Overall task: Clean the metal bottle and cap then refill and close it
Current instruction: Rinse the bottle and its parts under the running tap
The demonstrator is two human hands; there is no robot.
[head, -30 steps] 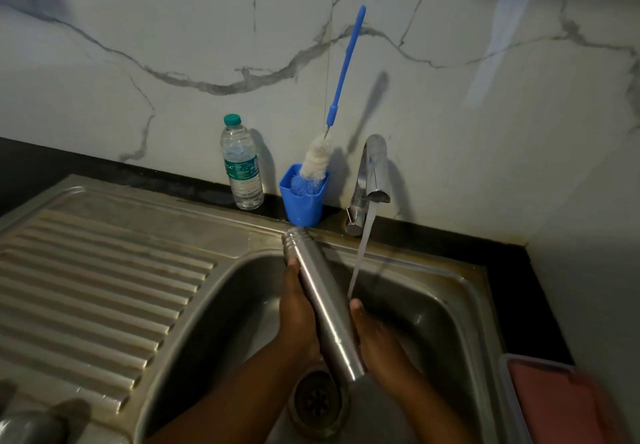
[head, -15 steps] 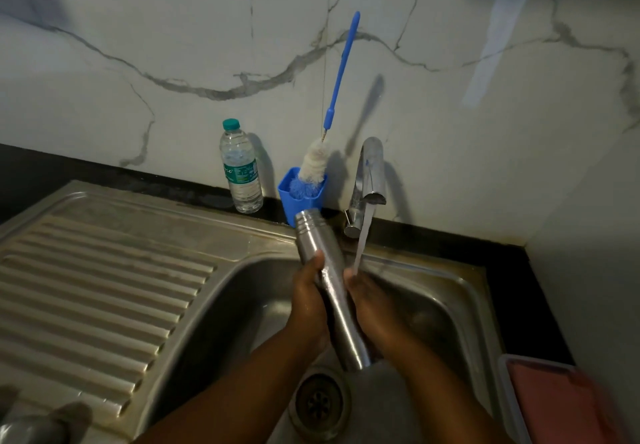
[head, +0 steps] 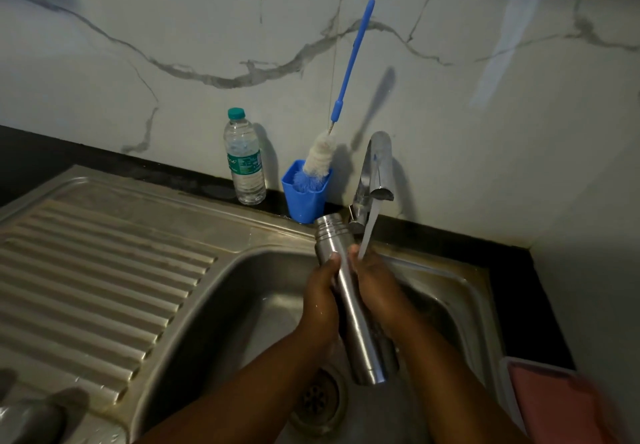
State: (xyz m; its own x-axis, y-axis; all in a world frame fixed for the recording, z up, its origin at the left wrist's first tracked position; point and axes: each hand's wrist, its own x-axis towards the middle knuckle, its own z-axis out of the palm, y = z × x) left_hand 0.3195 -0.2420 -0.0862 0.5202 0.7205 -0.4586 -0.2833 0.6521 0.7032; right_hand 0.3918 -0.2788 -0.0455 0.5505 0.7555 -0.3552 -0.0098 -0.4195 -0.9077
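There are two bottles: one metal bottle point(head: 349, 299) in the middle and one plastic water bottle point(head: 244, 159) at 11 o'clock. There are two hands, the left hand point(head: 320, 299) and the right hand point(head: 375, 289). There is one tap point(head: 375, 173), one blue cup point(head: 306, 192), one brush point(head: 341, 104), one sink point(head: 249, 291) and one pink box point(head: 557, 402) at 4 o'clock.

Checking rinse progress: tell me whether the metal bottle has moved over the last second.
Yes. The metal bottle slid up toward the tap, its mouth now beside the blue cup.
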